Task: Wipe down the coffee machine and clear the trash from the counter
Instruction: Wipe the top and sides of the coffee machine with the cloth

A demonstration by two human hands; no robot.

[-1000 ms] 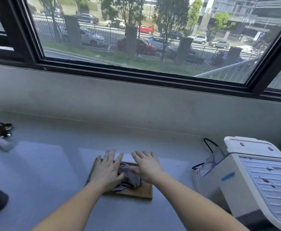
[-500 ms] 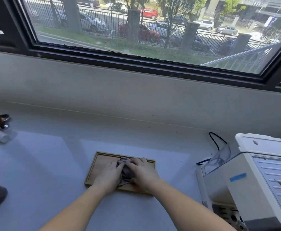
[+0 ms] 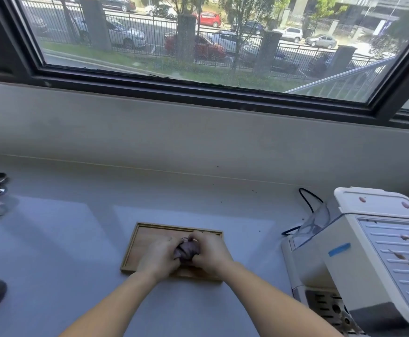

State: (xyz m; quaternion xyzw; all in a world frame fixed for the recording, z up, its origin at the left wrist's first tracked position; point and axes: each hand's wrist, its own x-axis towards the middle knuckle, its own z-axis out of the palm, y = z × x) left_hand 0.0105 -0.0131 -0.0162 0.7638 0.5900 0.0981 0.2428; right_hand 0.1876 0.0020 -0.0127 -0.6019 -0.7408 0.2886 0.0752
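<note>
Both hands, left hand [image 3: 161, 257] and right hand [image 3: 209, 254], have fingers curled tight around a bunched grey-purple cloth [image 3: 186, 250] (on the shallow wooden tray [image 3: 145, 242]), white coffee machine [image 3: 368, 259] nearby.

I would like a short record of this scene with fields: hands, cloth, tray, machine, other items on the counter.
left hand: closed on the cloth
right hand: closed on the cloth
cloth: grey-purple, bunched between both hands, above the wooden tray
wooden tray: flat on the counter, centre
coffee machine: white, at right, blue tape on its side
black cable: behind the machine
</note>
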